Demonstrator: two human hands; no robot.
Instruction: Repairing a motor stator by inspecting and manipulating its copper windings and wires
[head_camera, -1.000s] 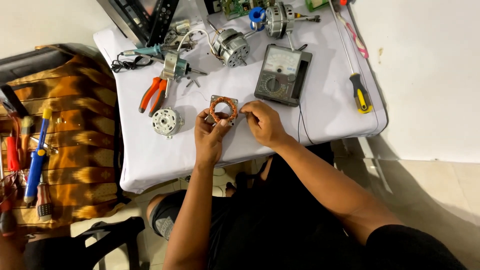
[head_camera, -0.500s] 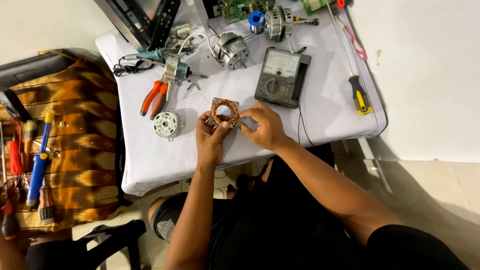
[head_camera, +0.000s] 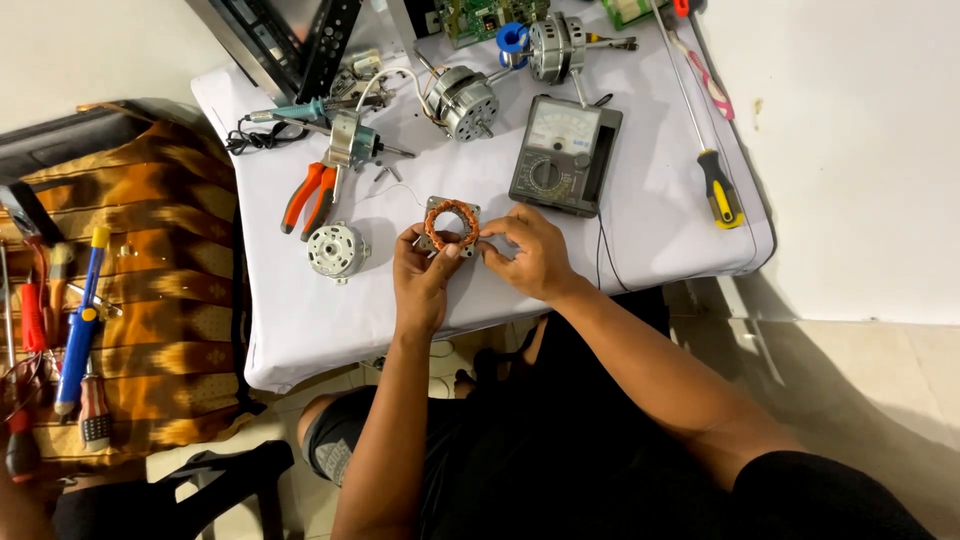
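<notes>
Both-handed: left hand and right hand are pinching the copper-wound stator in their fingers above the worktop, beside the multimeter.

It looked like a small home repair workshop: a cloth-covered bench carried fan motors, a multimeter, pliers and a screwdriver, with more tools spread on a patterned cloth beside it, over a tiled floor.
</notes>
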